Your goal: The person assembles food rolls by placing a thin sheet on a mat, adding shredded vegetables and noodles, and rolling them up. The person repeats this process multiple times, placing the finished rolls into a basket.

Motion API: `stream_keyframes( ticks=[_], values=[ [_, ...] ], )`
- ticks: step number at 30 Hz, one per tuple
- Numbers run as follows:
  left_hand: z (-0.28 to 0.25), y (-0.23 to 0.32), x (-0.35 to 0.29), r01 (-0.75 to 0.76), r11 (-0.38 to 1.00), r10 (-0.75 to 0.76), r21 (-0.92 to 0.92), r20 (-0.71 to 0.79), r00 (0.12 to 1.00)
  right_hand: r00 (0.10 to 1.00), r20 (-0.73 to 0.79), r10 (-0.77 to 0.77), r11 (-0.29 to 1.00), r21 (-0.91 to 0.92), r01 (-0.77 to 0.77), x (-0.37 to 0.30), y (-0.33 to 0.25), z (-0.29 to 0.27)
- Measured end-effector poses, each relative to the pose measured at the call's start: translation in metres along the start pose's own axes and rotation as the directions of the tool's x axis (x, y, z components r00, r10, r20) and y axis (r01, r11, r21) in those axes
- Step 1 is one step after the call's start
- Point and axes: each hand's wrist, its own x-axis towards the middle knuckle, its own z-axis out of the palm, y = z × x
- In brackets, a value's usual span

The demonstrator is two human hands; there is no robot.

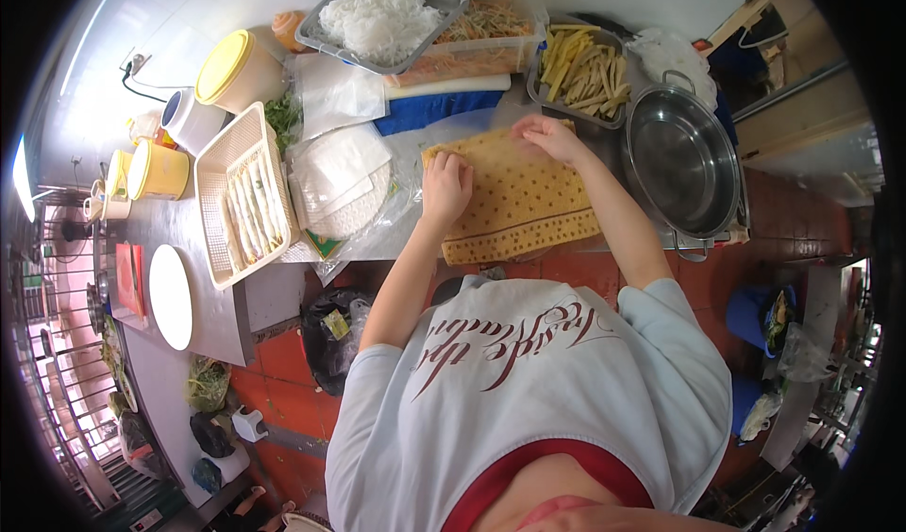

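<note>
A yellow patterned cloth [528, 195] lies on the metal counter in front of me. My left hand [447, 186] rests at its far left corner, fingers curled down and pressed together. Over its far right edge is my right hand [549, 139], with fingers bent in a pinch and tips smeared by motion. A pale see-through blur shows just beyond the cloth, between the hands; whether either hand holds it I cannot make out. Left of the cloth lies a stack of round white rice paper [351, 206] on clear plastic. Further left, a cream basket [209, 219] holds several long pale rolls [253, 213].
At the back stand a tray of white noodles [382, 24], a tub of shredded vegetables [486, 46] and a tray of yellow and pale strips [583, 71]. A steel pot [683, 159] sits right. Yellow-lidded tubs [225, 67] and a white oval board [172, 296] are left.
</note>
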Motion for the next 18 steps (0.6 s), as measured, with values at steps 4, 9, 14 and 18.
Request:
stream_keyframes(
  ticks=[4, 9, 14, 18],
  values=[
    [0.01, -0.004, 0.009, 0.074, 0.997, -0.074, -0.009, -0.019, 0.997, 1.0, -0.029, 0.01, 1.0, -0.005, -0.01, 0.001, -0.001, -0.001],
    [-0.001, 0.007, -0.004, 0.035, 0.99, -0.026, 0.134, -0.068, 0.997, 0.74, -0.371, -0.561, 0.712, -0.673, 0.203, -0.011, -0.035, 0.029],
    [-0.032, 0.01, -0.06, 0.158, 0.98, -0.134, 0.12, -0.191, 0.972, 0.641, -0.236, -0.731, 0.533, -0.784, 0.319, 0.041, -0.135, 0.002],
    [-0.034, 0.003, -0.085, 0.179, 0.963, -0.138, 0.199, -0.203, 0.969, 0.949, -0.048, -0.312, 0.221, -0.975, 0.023, 0.144, -0.155, -0.055]
  ],
)
